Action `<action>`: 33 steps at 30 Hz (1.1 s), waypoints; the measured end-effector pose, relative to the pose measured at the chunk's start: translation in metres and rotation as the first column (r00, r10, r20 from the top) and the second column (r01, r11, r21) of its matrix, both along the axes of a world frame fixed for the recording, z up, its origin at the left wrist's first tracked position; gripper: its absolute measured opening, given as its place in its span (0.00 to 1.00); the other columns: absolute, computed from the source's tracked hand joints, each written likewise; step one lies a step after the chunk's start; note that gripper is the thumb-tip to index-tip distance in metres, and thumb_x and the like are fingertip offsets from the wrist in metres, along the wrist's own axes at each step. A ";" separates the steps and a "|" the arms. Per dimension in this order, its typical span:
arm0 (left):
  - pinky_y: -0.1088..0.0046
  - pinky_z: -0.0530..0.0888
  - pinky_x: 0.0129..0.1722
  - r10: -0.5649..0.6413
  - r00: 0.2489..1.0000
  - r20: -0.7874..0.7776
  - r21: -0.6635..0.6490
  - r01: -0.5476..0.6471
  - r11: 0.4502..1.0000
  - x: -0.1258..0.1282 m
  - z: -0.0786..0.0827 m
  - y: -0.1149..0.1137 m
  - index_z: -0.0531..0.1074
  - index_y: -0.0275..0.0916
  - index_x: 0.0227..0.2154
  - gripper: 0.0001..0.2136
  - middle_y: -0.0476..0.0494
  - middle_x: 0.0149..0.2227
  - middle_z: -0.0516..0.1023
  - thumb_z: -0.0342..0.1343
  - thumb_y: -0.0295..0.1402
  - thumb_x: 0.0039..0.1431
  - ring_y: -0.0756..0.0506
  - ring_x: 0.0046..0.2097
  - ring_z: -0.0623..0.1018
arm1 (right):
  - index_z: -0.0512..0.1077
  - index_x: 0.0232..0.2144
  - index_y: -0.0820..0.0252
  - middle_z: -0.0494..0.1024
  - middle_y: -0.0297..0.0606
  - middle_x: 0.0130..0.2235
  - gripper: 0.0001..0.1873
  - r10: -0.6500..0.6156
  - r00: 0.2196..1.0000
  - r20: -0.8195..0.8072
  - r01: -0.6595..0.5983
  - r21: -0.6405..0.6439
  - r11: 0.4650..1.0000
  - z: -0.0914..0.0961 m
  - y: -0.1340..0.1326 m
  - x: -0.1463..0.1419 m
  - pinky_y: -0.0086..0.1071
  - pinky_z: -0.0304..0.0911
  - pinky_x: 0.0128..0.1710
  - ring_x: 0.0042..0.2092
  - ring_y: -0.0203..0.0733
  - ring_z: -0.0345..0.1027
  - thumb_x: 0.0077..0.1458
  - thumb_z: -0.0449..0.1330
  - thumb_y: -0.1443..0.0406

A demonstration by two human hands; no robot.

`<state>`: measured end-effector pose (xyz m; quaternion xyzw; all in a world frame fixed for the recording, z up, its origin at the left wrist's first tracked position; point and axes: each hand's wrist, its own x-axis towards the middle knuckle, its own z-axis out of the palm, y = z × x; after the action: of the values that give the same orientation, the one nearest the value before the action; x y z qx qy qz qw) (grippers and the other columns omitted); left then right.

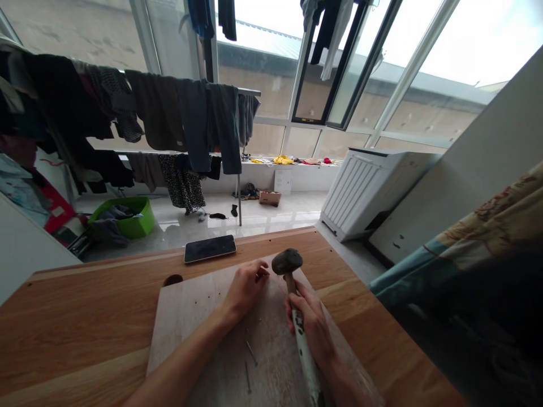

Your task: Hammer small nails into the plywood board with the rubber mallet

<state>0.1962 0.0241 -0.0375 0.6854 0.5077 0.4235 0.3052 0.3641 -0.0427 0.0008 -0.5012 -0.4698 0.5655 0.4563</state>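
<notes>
My right hand [309, 312] is wrapped around the painted, worn handle of a hammer [287, 262], its dark, blunt head raised over a pale wooden board [190, 328]. Just left of the hammer head, my left hand [248, 287] rests near the board's far edge with fingers curled together in a pinch. Whatever is between those fingertips is too small to make out. Two loose nails lie on the board below my left wrist: one nail [251, 353] slants, and another nail [248, 377] is closer to me. Several small dark holes mark the board's left part.
Under the board is a brown wooden table [106, 316]. A smartphone [210, 249] lies beyond the board. Past the table stand a laundry-hung drying rack [250, 92], a green tub [142, 220], a small cardboard box [270, 198] and a white washing machine [360, 192]. A curtain [449, 249] hangs at right.
</notes>
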 end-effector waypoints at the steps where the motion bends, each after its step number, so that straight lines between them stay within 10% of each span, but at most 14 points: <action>1: 0.72 0.78 0.39 -0.001 1.000 0.025 -0.016 0.001 1.000 0.000 0.000 0.000 0.75 0.40 0.40 0.10 0.46 0.35 0.84 0.58 0.21 0.57 0.46 0.36 0.83 | 0.70 0.35 0.56 0.67 0.27 0.23 0.13 -0.001 1.000 -0.001 0.001 -0.002 1.000 0.000 -0.001 -0.001 0.27 0.54 0.17 0.18 0.33 0.58 0.56 0.56 0.54; 18: 0.74 0.73 0.37 -0.077 0.997 0.027 0.054 0.076 0.996 -0.001 0.003 0.001 0.76 0.37 0.41 0.13 0.47 0.33 0.82 0.59 0.20 0.53 0.48 0.33 0.78 | 0.72 0.39 0.59 0.66 0.25 0.21 0.15 0.065 0.988 0.139 -0.083 0.128 0.988 0.000 -0.007 -0.006 0.26 0.55 0.15 0.17 0.32 0.59 0.59 0.56 0.54; 23: 0.73 0.74 0.37 -0.112 0.983 -0.148 -0.017 0.111 0.994 -0.021 0.031 -0.002 0.74 0.35 0.43 0.14 0.42 0.42 0.79 0.61 0.28 0.52 0.47 0.36 0.77 | 0.71 0.40 0.60 0.67 0.25 0.22 0.16 0.057 0.991 0.123 -0.072 0.125 0.990 0.000 -0.006 -0.006 0.25 0.54 0.15 0.17 0.31 0.59 0.59 0.57 0.54; 28: 0.70 0.71 0.31 -0.396 0.635 -0.664 -0.245 0.315 0.917 -0.035 0.072 -0.030 0.77 0.38 0.28 0.08 0.42 0.32 0.79 0.63 0.38 0.48 0.42 0.34 0.77 | 0.70 0.47 0.60 0.67 0.25 0.23 0.19 -0.015 0.999 0.043 0.009 0.132 0.991 -0.002 -0.005 -0.002 0.25 0.54 0.16 0.17 0.31 0.58 0.59 0.58 0.54; 33: 0.68 0.68 0.26 -0.417 0.421 -0.806 -0.279 0.351 0.894 -0.011 0.074 -0.051 0.81 0.34 0.29 0.08 0.35 0.31 0.80 0.62 0.34 0.50 0.40 0.31 0.78 | 0.71 0.45 0.60 0.67 0.25 0.23 0.18 -0.044 0.999 0.013 0.042 0.118 0.992 -0.005 -0.003 0.000 0.24 0.54 0.16 0.18 0.30 0.58 0.58 0.59 0.55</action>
<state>0.1849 -0.0269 0.0366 0.8891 0.4344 -0.0639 0.1292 0.3637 -0.0458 -0.0045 -0.4878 -0.4951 0.5230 0.4933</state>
